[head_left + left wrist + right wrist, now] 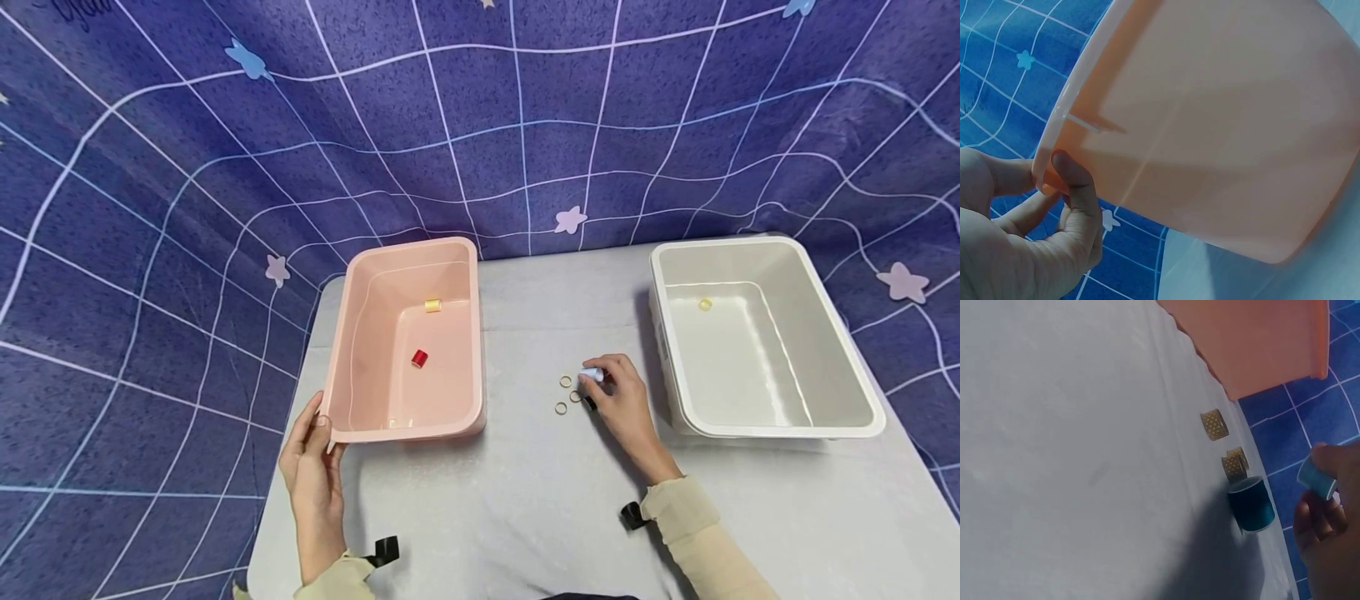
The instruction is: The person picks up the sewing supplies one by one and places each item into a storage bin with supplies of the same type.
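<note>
Hands: right hand [621,400] pinching light-blue thread spool [591,374] between thumb and fingers, just above table [517,500], between pink plastic bin [360,358] and off-white plastic bin [750,367], nearer the latter. Left hand [313,475] pinching rim of pink bin at near-left corner, thumb and fingers both on it.

Right under right fingertips: dark thread spool [1252,504], on table. Just left of it: three small gold rings [561,408], loosely clustered; dotted pattern visible in right wrist view. Cannot tell whether nearest ring and dark spool touch.

In pink bin, on floor: red thread spool [419,358] around mid-bin, yellow thread spool [432,306] toward far end, well apart from each other. In off-white bin: single yellow ring [705,305], far-left area.

At both wrists: beige sleeves [682,504], small black devices [386,551]. Behind table: blue curtain [480,100], grid lines and stars.
</note>
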Motion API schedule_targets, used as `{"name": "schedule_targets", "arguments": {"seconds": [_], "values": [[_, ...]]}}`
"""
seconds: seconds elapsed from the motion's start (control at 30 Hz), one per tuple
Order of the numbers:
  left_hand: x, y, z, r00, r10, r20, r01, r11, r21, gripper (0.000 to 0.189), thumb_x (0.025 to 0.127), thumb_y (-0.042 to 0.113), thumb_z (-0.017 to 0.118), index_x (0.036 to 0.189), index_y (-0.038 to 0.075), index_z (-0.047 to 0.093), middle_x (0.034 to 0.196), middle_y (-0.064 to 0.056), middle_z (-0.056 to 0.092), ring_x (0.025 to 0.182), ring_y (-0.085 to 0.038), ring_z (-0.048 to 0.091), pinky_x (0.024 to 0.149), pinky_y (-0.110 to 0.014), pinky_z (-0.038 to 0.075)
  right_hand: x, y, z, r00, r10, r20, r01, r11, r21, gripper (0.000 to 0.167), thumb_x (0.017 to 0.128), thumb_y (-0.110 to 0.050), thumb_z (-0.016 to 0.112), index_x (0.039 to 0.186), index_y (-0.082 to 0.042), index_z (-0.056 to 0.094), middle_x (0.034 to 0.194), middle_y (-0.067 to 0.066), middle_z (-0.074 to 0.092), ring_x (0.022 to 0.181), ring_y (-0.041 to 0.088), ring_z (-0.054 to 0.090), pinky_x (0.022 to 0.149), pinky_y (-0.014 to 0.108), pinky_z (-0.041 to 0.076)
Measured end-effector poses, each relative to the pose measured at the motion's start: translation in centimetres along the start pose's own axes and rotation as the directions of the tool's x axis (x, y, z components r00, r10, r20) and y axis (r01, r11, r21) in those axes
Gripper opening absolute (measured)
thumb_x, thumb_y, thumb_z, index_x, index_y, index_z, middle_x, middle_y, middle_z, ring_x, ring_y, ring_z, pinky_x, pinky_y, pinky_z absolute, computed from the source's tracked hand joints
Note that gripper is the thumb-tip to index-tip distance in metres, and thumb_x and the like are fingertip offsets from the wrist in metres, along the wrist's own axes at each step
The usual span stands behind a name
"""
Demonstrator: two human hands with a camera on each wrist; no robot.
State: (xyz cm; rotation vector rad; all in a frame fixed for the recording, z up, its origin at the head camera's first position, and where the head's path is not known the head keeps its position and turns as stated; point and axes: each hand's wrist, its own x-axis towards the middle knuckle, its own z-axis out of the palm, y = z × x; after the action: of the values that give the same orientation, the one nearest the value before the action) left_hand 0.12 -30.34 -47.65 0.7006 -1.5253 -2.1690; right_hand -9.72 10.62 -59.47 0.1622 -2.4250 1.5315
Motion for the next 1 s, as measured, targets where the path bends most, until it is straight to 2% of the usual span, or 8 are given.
{"name": "schedule_targets", "arguments": {"seconds": [0.2,0.4,0.53,0.67,1.0], "values": [[0.0,-0.1,0.0,1.000,0.010,0.004,-0.010,1.000,-0.002,0.045,0.105,0.008,0.060,0.148,-0.001,0.055,0.121,-0.011,0.056,0.108,-0.016,0.072,0.083,-0.024,0.063,0.4,-0.1,-0.4,1.000,-0.013,0.000,0.013,0.999,0.045,0.017,0.090,-0.006,0.081,0.106,-0.006,0.077,0.107,0.009,0.067,0.082,0.005,0.054,0.071,0.009,0.044],[0.1,-0.2,0.1,1.000,0.018,0.003,-0.018,1.000,-0.003,0.044,0.105,0.008,0.059,0.148,-0.002,0.055,0.120,-0.011,0.056,0.109,-0.016,0.071,0.082,-0.024,0.063,1.0,-0.7,-0.7,1.000,-0.012,0.025,0.009,0.994,0.106,0.020,0.091,-0.009,0.081,0.111,-0.010,0.078,0.112,0.009,0.069,0.090,0.001,0.059,0.079,0.007,0.050],[0.1,-0.3,0.2,1.000,0.022,0.003,-0.022,1.000,-0.004,0.044,0.105,0.008,0.059,0.148,-0.002,0.055,0.119,-0.011,0.056,0.108,-0.016,0.071,0.080,-0.024,0.063,1.4,-1.5,-0.8,0.998,-0.003,0.067,-0.008,0.985,0.171,0.026,0.091,-0.004,0.079,0.117,-0.010,0.077,0.119,0.011,0.070,0.096,0.006,0.063,0.087,0.008,0.053],[0.1,-0.3,0.2,1.000,0.026,0.002,-0.026,1.000,-0.009,0.044,0.105,0.008,0.059,0.148,-0.003,0.054,0.119,-0.012,0.056,0.108,-0.017,0.071,0.080,-0.024,0.063,1.8,-2.3,-0.7,0.996,-0.018,0.090,-0.001,0.978,0.211,0.031,0.091,0.002,0.077,0.119,-0.009,0.075,0.120,0.012,0.073,0.095,0.015,0.067,0.090,0.011,0.054],[0.0,-0.2,0.2,1.000,0.019,-0.010,-0.019,1.000,0.007,0.045,0.105,0.009,0.060,0.148,-0.001,0.055,0.118,-0.010,0.055,0.108,-0.016,0.071,0.080,-0.023,0.063,3.0,-4.3,-0.3,0.990,-0.069,0.123,0.045,0.982,0.182,0.032,0.092,0.003,0.076,0.122,-0.006,0.072,0.118,0.012,0.072,0.099,0.018,0.066,0.093,0.010,0.052]]}}
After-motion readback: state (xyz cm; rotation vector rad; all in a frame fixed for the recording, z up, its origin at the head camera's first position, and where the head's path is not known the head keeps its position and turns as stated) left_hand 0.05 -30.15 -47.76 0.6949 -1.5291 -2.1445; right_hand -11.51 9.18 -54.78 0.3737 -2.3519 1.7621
